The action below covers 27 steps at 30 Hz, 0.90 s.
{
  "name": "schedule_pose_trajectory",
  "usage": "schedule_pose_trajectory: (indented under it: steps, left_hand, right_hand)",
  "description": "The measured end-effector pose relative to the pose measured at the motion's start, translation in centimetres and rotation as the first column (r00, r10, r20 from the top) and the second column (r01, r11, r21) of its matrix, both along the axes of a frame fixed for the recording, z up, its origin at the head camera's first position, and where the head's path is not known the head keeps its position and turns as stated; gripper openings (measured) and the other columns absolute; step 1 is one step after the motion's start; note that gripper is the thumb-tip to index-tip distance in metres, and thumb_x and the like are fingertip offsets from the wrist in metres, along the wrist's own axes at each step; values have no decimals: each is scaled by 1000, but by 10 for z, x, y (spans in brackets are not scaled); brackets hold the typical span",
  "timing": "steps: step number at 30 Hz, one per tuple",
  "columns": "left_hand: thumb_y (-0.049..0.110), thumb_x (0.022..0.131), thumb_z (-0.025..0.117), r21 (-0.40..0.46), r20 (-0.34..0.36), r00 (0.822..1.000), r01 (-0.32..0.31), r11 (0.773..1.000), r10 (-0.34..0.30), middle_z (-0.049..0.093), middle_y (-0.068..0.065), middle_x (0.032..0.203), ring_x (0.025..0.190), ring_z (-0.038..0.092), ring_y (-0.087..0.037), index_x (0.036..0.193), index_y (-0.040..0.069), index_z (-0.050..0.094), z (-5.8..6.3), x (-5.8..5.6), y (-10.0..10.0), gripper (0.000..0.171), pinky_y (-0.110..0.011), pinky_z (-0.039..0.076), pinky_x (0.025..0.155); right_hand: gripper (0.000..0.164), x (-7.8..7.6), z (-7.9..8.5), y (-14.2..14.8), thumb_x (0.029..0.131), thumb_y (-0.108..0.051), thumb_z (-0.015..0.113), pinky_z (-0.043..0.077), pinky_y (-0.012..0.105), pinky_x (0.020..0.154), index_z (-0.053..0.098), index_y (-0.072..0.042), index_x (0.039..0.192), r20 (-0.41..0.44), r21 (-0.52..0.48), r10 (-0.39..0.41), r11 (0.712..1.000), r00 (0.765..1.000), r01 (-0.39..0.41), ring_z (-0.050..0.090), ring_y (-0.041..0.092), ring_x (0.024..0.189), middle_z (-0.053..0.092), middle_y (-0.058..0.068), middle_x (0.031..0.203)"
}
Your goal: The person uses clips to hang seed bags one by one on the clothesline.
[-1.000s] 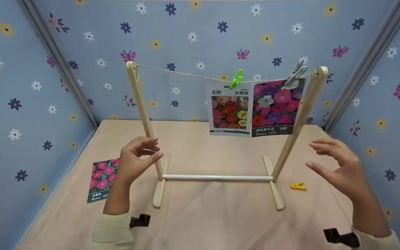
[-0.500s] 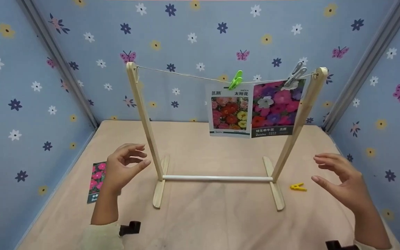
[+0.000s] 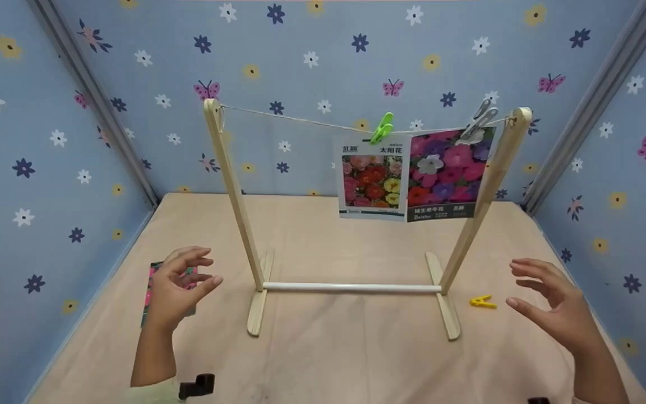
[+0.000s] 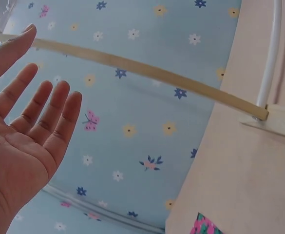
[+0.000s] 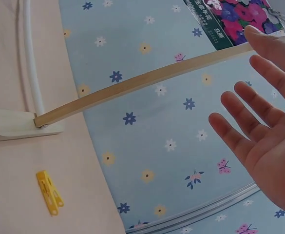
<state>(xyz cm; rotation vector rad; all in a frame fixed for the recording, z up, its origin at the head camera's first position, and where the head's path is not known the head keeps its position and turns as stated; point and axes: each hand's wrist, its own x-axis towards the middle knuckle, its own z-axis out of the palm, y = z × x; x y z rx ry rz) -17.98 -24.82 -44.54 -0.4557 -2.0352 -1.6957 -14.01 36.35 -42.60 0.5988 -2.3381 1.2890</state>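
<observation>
My left hand [image 3: 180,289] hovers over a pink-flower seed packet [image 3: 147,300] on the table, hiding most of it; its fingers are loosely bent and hold nothing. To the right of the yellow clothespin [image 3: 483,302], my right hand [image 3: 553,306] is raised with fingers spread and bare. On the string of a wooden stand [image 3: 237,202] hang two more seed packets. A green clothespin [image 3: 382,128] grips the white-bordered packet [image 3: 372,179], and a grey clothespin [image 3: 479,122] grips the purple and pink one [image 3: 446,174] by the right post.
The stand's white crossbar [image 3: 351,288] runs low between its two wooden feet [image 3: 447,314]. Flower-patterned panels [image 3: 312,33] enclose the table [image 3: 351,359] at the back and both sides. The string [image 3: 295,119] sags between the post tops.
My left hand has drawn left and down from the left post to above the lying packet. My right hand has sunk lower, beside the yellow clothespin. Hanging packets stay put.
</observation>
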Motion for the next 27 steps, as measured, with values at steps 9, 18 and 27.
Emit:
schedule_pose_trajectory:
  steps: [9,18,27]
  left_hand:
    - [-15,76,75,51,117,988,-110,993,104,55,-14,120,102,59,-21,121,-8,62,-15,17,-18,48,-21,53,82]
    - [-14,77,75,182,233,951,-247,952,203,61,-9,114,101,62,-21,119,-6,64,-33,27,-37,44,-21,53,83]
    - [-13,76,75,277,291,917,-354,893,274,66,-10,114,99,63,-21,114,-4,67,-53,29,-53,39,-21,55,77]
  right_hand:
    - [64,-1,-18,7,72,23,72,47,16,91,53,9,132,7,-53,-14,998,1000,14,54,11,116,49,15,135]
    - [64,-4,-35,12,75,18,74,47,15,90,55,2,134,98,-86,-131,986,986,140,56,10,113,52,11,131]
    - [60,-8,-51,19,79,9,75,46,13,90,56,-2,135,126,-51,-158,985,979,165,55,7,112,52,7,130]
